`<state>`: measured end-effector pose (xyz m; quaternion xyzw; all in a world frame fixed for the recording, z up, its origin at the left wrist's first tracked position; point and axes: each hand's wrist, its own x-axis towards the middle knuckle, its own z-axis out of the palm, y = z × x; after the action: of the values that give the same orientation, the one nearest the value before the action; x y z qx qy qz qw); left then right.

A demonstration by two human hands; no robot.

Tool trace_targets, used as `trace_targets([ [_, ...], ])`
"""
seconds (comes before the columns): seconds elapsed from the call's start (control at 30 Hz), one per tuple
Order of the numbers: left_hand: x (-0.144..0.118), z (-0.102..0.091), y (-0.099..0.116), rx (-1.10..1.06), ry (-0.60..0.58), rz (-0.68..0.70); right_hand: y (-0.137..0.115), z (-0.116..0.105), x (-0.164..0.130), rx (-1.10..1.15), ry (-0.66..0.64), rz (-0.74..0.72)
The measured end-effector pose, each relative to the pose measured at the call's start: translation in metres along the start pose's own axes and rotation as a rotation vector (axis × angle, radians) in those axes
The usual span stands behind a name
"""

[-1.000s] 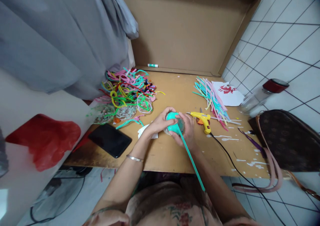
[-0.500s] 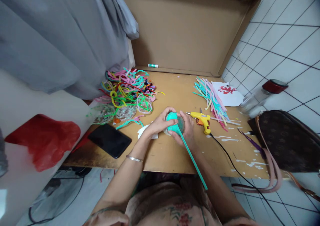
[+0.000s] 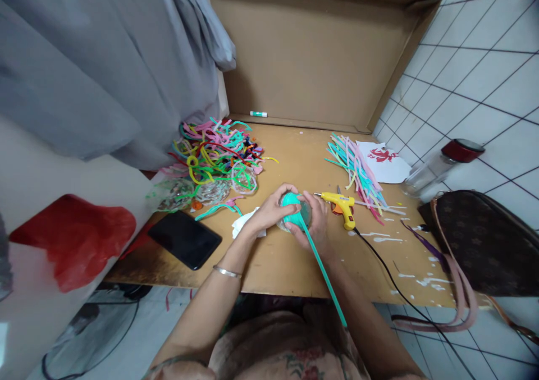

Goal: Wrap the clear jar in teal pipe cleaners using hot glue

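Note:
My left hand and my right hand both clasp a small clear round container over the cardboard work surface. A teal pipe cleaner is coiled around the container's top. Its loose tail runs down toward my lap. A yellow glue gun lies just to the right of my right hand. A white paper scrap sits beside my left wrist.
A tangled heap of coloured pipe cleaners lies at the back left, a straighter bundle at the right. A black phone rests at the left edge. A brown bag and a red-lidded jar stand at right. The glue gun's black cord trails off the front edge.
Both hands keep hold of the container in the same spot. The pipe cleaner's tail has swung slightly. The view has shifted a little.

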<state>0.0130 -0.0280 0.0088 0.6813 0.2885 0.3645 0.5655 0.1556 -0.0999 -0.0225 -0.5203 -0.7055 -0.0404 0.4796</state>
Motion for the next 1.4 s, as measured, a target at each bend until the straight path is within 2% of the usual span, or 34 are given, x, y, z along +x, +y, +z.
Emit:
trace_targets([
  [0.17,0.001,0.002,-0.004,-0.001,0.051,0.043,0.000,0.001,0.000,-0.009,0.008,0.006],
  [0.5,-0.001,0.003,0.000,-0.004,0.056,0.027,0.002,0.001,-0.002,0.036,0.072,0.005],
  [0.77,-0.001,0.001,0.001,0.001,0.038,0.036,0.000,-0.006,-0.005,-0.005,0.215,-0.074],
  [1.03,0.000,0.000,0.000,0.019,0.014,0.070,0.001,-0.003,-0.008,0.063,0.187,-0.063],
  [1.4,0.000,-0.001,-0.002,0.018,0.013,0.044,0.003,-0.003,-0.011,0.098,0.164,-0.033],
])
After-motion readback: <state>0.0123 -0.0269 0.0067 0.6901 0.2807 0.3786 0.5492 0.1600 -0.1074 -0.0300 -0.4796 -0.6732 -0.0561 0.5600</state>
